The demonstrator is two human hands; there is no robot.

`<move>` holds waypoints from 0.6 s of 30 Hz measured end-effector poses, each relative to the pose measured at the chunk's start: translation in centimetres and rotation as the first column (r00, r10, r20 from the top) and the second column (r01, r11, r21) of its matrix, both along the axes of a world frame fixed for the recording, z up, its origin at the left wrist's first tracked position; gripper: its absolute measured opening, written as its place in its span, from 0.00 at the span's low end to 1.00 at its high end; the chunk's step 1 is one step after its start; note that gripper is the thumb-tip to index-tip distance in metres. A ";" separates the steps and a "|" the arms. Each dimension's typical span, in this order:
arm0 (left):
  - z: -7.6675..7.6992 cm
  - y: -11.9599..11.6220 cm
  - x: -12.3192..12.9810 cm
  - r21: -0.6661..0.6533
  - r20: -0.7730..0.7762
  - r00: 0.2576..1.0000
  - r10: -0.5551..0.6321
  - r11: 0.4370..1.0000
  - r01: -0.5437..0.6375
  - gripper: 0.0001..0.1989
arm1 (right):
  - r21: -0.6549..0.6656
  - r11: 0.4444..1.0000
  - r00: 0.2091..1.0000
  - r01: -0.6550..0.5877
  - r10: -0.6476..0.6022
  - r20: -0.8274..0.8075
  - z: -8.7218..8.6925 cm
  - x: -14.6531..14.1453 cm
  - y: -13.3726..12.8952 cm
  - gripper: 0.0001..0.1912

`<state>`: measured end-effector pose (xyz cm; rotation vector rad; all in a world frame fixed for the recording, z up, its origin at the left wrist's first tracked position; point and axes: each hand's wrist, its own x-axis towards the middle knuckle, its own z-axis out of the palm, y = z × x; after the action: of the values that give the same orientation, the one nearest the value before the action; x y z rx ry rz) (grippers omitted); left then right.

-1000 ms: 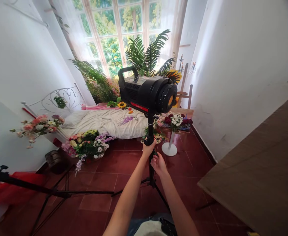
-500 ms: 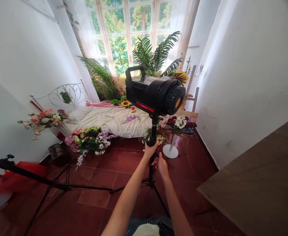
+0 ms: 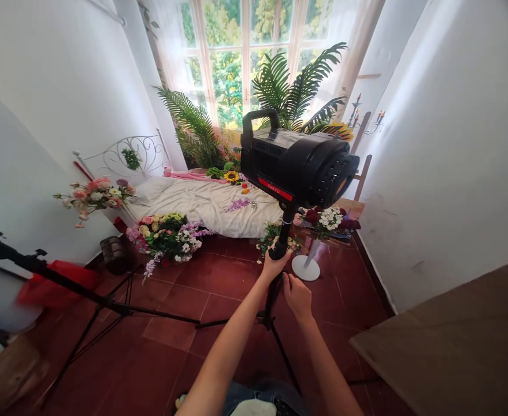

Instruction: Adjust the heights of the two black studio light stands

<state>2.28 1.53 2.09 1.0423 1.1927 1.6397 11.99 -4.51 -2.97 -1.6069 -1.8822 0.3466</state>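
Note:
A black studio light (image 3: 297, 164) with a top handle and a red side label sits on a black light stand (image 3: 267, 315), facing right. My left hand (image 3: 275, 263) is wrapped round the stand's upper pole, just below the light. Slightly lower, my right hand (image 3: 298, 296) is closed beside the pole, thumb up. Its curled fingers hide whatever they pinch, so I cannot tell whether it is a knob. The stand's legs spread on the red tiled floor (image 3: 219, 277).
A second black tripod (image 3: 115, 306) reaches in from the left. Behind are a white bed (image 3: 193, 199), flower bunches (image 3: 167, 237) and palm leaves (image 3: 280, 86) by the window. A round white stand base (image 3: 306, 268) is close right; a brown panel (image 3: 453, 335) leans into the lower right.
The view has shifted left, so the scene sits further right. My right hand's fingers, looser before, are now curled in at the pole. My left hand keeps its grip.

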 end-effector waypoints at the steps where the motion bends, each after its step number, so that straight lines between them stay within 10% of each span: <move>1: 0.2 -0.1 -0.1 0.003 -0.009 1.000 -0.005 1.000 0.005 0.15 | 0.024 1.000 1.000 -0.011 0.011 0.014 -0.2 0.0 0.2 0.26; 8: 0.6 -0.4 -1.4 0.076 -0.132 0.990 -0.040 0.996 0.050 0.11 | -0.079 0.996 0.958 -0.035 0.010 -0.288 -1.1 -1.7 -0.1 0.29; 18: -1.4 -4.3 -6.0 0.078 -0.363 0.928 -0.087 0.989 0.123 0.24 | -0.059 0.988 0.973 0.140 -0.148 -0.176 -3.7 -3.6 0.7 0.34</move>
<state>-3.76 -2.77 0.69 1.4927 1.2702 1.4760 8.40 -3.84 -6.63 -1.6726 -1.6237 0.4597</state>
